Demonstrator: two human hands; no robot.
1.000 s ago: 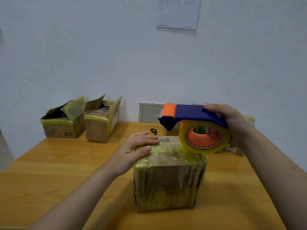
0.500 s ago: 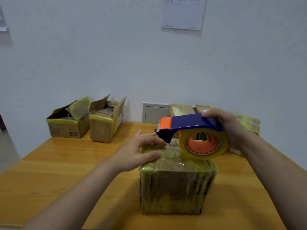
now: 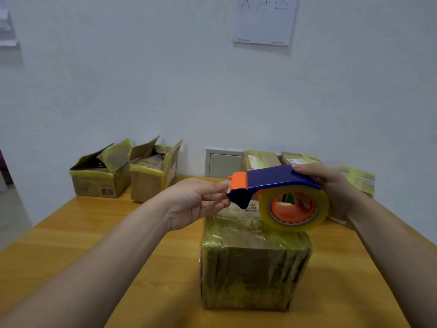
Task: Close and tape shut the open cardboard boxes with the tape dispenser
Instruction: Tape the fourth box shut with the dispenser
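A closed cardboard box (image 3: 254, 268), wrapped in yellowish tape, stands on the wooden table (image 3: 99, 235) right in front of me. Above its top my right hand (image 3: 331, 188) grips a blue and orange tape dispenser (image 3: 279, 185) with a roll of clear tape. My left hand (image 3: 201, 200) is lifted off the box and its fingertips pinch at the dispenser's orange front end, where the tape comes out. Two open cardboard boxes (image 3: 101, 174) (image 3: 153, 174) with raised flaps stand at the table's far left.
Taped boxes (image 3: 260, 159) (image 3: 357, 181) sit at the back right against the wall, partly hidden by the dispenser and my right hand. A grey wall panel (image 3: 222, 162) lies behind the table. A paper sheet (image 3: 264, 20) hangs on the wall.
My left hand has left the box top and risen to the dispenser's orange tip. The dispenser has stayed above the box in my right hand.
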